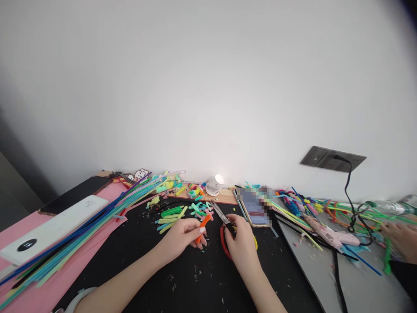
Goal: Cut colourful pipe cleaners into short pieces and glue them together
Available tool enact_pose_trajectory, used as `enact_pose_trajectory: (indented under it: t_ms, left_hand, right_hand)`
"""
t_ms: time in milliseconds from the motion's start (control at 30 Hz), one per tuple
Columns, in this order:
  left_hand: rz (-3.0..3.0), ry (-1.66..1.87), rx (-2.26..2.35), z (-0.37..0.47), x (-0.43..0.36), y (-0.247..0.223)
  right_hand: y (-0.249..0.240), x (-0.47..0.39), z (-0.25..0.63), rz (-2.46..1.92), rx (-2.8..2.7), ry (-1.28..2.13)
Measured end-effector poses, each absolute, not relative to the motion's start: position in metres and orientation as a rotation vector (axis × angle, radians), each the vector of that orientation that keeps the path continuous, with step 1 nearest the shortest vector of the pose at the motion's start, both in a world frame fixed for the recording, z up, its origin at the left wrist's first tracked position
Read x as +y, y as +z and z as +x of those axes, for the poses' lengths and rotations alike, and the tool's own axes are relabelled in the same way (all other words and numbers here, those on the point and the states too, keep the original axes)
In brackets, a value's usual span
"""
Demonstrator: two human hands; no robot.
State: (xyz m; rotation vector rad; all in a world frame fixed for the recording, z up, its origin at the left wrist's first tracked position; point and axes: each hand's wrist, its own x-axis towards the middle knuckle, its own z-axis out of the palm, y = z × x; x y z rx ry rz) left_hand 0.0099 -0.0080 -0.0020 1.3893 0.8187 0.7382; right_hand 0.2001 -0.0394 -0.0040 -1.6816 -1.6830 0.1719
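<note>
Black, flat work surface (pixel 146 278); grey tabletop (pixel 361 289) adj. at R. L hand (pixel 182 239): thumb & fingers clamped on short, fuzzy orange stem (pixel 205 221), held over surface approx. ctr. R hand (pixel 241 239): fingers bent at red-and-yellow handles of metal scissors (pixel 221 214), blades pointing away; can't tell if grip is closed. Beyond L hand: group of short, fuzzy yellow-green stems (pixel 172 220). Farther: white paper cup (pixel 214 187), nr. plain white wall (pixel 208 87).

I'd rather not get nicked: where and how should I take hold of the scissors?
Likely best by the red and yellow handles, from the near side: the scissors point their blades toward the wall, handles at the opposite end.
</note>
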Motion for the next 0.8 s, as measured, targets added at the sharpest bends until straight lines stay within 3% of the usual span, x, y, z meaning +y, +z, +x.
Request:
enact_pose_trajectory:
  t_ms: [300,600,800]
  left_hand:
    - [1.355,0.94,0.939,0.009,-0.005,0.003]
    - [1.295,0.956,0.937,0.005,-0.005,0.006]
    - [1.263,0.949,0.989,0.004,-0.007,0.009]
  right_hand:
    - [-0.014,-0.036,0.211,-2.121,-1.729,0.015]
    - [-0.011,-0.037,0.215,-2.094,-1.623,0.172]
    - [0.001,-0.036,0.21,-1.833,-1.327,0.376]
